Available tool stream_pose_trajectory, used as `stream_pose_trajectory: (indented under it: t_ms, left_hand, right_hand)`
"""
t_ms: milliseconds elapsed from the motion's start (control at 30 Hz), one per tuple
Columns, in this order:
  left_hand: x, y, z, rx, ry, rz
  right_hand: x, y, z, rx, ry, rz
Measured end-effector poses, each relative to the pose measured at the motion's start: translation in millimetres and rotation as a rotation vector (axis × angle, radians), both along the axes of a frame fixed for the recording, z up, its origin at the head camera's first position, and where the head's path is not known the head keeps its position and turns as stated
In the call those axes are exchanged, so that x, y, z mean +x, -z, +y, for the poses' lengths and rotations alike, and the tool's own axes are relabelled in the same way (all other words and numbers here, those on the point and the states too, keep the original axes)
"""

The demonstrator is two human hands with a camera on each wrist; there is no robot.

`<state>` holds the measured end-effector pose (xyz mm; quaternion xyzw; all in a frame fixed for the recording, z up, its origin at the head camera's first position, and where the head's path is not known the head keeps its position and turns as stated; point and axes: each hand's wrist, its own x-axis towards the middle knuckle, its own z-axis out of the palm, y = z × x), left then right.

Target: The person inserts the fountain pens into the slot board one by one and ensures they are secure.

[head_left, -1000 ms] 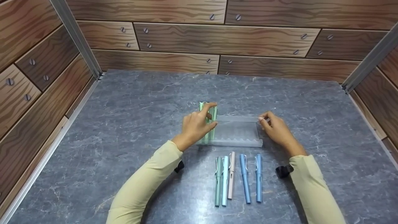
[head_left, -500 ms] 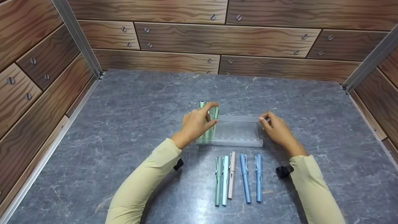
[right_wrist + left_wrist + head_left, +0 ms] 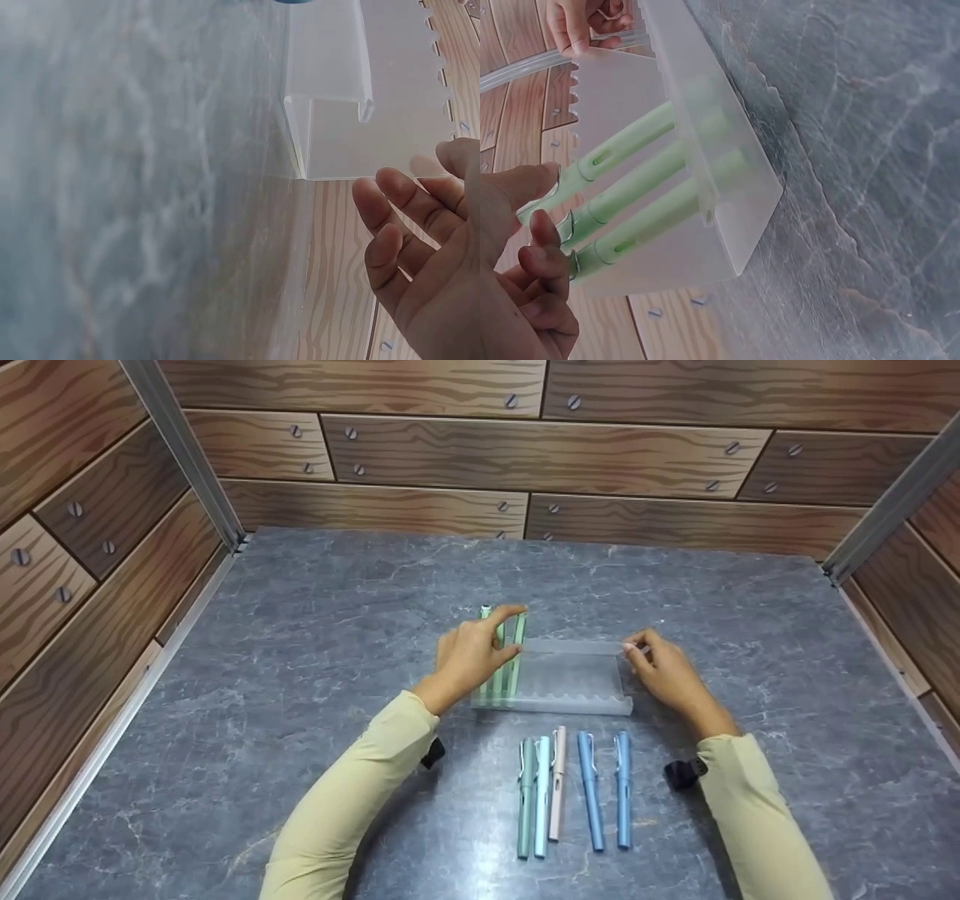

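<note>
Barely any motion over the last second: left hand nudged slightly, its thumb tip a touch farther from the front lip of the clear rack; right hand and loose pens same spots as before.

Left grip: narrow, thumb and index finger at the cap end of the rightmost green pen, thumb on the clip side, holding it; how firmly, can't tell. Other fingers curled near the caps. Middle green pen and leftmost green pen sit next to it, all three slanted, side by side in the left end of the rack, lower ends inside the front lip, caps sticking out past the far notched edge.

Right grip: right hand pinches the far right corner of the rack, thumb against fingertips with the clear panel between.

Rack stands mid tabletop. On the near side of it, loose pens lie roughly parallel, clips toward the rack, left to right: dark green pen, aqua pen, pinkish-grey pen, left blue pen, right blue pen. First three close together, blue pair a bit apart.

Pale yellow sleeves on both arms, black device at the right wrist. Wood-print wall behind, metal post at the far left corner.
</note>
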<state>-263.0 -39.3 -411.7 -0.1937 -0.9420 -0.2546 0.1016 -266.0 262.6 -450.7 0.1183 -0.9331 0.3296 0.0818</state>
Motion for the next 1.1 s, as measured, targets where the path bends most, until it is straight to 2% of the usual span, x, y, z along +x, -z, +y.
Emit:
stream_pose_trajectory:
  t_ms: [267,500,800,1100]
  left_hand:
    - [1.6,-1.7,-1.9,0.006,-0.026,0.001]
    - [9.2,-3.6,-9.3,0.017,0.011,0.01]
    - [23.3,3.0,-12.0,-0.009,0.061,-0.082]
    - [33.5,6.6,-16.9,-0.028,0.203,-0.227]
  right_hand:
    - [-0.8,0.8,0,0.011,0.003,0.002]
    - [-1.7,-0.3,0,0.016,-0.005,-0.004]
    - [1.0,1.3,2,0.015,0.0,-0.018]
    - [-0.5,0.9,1,0.013,-0.004,0.003]
